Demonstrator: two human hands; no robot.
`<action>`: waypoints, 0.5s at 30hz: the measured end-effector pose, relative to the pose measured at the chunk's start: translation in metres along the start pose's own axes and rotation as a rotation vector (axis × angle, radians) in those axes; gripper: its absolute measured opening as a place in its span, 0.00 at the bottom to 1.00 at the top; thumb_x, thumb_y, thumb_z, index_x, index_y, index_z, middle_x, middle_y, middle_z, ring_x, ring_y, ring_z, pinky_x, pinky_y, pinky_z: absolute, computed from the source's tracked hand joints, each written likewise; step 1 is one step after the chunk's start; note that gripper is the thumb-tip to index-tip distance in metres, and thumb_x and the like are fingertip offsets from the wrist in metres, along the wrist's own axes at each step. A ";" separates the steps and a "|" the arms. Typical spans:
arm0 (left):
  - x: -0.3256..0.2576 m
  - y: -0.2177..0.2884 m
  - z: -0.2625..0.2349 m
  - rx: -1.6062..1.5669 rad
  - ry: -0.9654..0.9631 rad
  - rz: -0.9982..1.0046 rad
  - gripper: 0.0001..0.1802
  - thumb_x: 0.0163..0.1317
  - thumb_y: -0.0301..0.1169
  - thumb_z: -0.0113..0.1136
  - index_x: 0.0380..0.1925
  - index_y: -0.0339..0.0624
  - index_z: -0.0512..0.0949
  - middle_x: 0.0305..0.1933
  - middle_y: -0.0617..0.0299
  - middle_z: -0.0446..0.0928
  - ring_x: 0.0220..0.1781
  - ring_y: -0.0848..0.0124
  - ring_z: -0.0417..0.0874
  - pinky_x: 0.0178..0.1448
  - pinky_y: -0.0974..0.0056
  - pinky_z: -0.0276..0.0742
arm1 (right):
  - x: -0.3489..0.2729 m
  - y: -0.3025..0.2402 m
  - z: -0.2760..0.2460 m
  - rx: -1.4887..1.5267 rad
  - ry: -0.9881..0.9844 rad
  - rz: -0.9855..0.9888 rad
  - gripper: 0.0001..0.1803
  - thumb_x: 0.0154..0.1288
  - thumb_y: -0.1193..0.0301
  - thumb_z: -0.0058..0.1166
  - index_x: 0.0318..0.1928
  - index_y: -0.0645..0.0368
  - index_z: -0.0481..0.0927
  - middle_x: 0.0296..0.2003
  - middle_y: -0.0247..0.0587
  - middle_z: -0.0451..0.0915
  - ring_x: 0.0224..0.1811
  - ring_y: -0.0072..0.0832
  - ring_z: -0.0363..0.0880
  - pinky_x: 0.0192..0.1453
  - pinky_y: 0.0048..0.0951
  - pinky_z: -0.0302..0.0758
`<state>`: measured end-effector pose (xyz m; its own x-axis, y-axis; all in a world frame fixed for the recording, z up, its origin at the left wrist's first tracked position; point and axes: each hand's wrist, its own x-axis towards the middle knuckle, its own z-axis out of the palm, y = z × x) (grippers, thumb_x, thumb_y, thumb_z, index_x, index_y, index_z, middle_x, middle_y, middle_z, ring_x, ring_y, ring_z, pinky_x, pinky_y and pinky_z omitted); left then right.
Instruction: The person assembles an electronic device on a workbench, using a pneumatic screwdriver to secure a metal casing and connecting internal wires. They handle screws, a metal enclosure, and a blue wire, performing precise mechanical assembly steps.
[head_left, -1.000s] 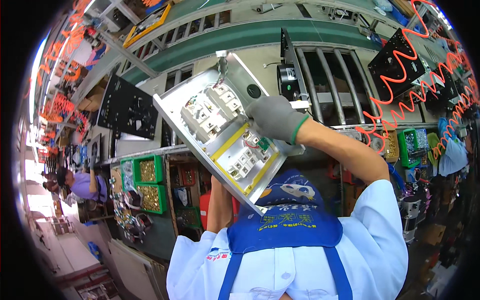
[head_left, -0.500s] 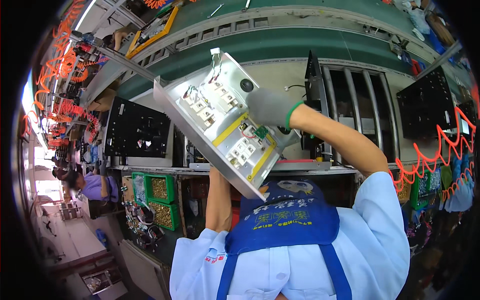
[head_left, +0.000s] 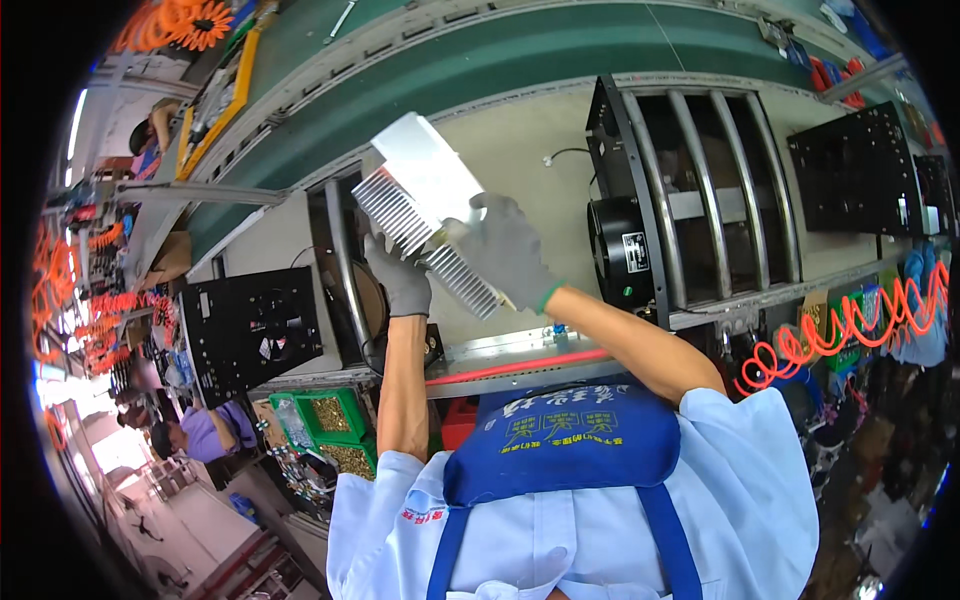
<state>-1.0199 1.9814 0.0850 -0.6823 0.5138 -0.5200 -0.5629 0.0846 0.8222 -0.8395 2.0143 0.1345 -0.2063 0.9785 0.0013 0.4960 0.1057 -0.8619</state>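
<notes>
A bright metal panel (head_left: 428, 165) is held up and tilted over the bench, its plain side showing. Two finned heat sinks stand out from it, the upper heat sink (head_left: 392, 212) and the lower heat sink (head_left: 463, 284). My left hand (head_left: 403, 282), in a grey glove, grips the left side beside the fins, its fingertips partly hidden. On the opposite edge my gloved right hand (head_left: 508, 255) is closed, somewhat blurred. The wired components seen before are hidden now.
Right of the panel stands a black housing with a round fan (head_left: 615, 250), next to metal rollers (head_left: 700, 190). Black perforated units sit at the left (head_left: 250, 330) and far right (head_left: 855, 180). An orange coiled hose (head_left: 800, 345) hangs at right; green bins (head_left: 335, 415) hold small parts. A co-worker in purple (head_left: 208, 430) is at left.
The panel has turned over, from its wired component side to its plain side with heat sinks. My left hand, formerly hidden behind it, has come into view. My right hand has moved left and lower.
</notes>
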 end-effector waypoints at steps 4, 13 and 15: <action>0.046 -0.044 -0.035 0.308 -0.120 -0.122 0.45 0.64 0.69 0.49 0.72 0.53 0.61 0.67 0.58 0.69 0.60 0.59 0.73 0.59 0.51 0.64 | 0.008 0.086 0.062 0.008 0.161 0.149 0.28 0.68 0.47 0.57 0.50 0.62 0.78 0.45 0.54 0.81 0.45 0.49 0.82 0.53 0.46 0.76; 0.063 -0.106 -0.040 0.735 -0.303 0.098 0.41 0.68 0.55 0.57 0.71 0.40 0.62 0.68 0.51 0.69 0.67 0.58 0.71 0.70 0.52 0.66 | 0.014 0.201 0.074 0.113 0.099 0.682 0.34 0.68 0.37 0.49 0.47 0.60 0.78 0.45 0.59 0.83 0.51 0.56 0.81 0.57 0.49 0.73; 0.047 -0.106 -0.033 1.009 -0.382 0.431 0.45 0.63 0.53 0.63 0.72 0.40 0.61 0.69 0.46 0.68 0.69 0.54 0.69 0.73 0.49 0.65 | 0.023 0.222 0.074 0.177 0.080 0.778 0.41 0.70 0.35 0.41 0.52 0.65 0.79 0.49 0.64 0.82 0.56 0.57 0.79 0.62 0.49 0.71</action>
<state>-1.0077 1.9687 -0.0348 -0.4450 0.8751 -0.1901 0.4262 0.3937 0.8145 -0.7963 2.0472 -0.0948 0.2080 0.7705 -0.6026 0.3299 -0.6352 -0.6983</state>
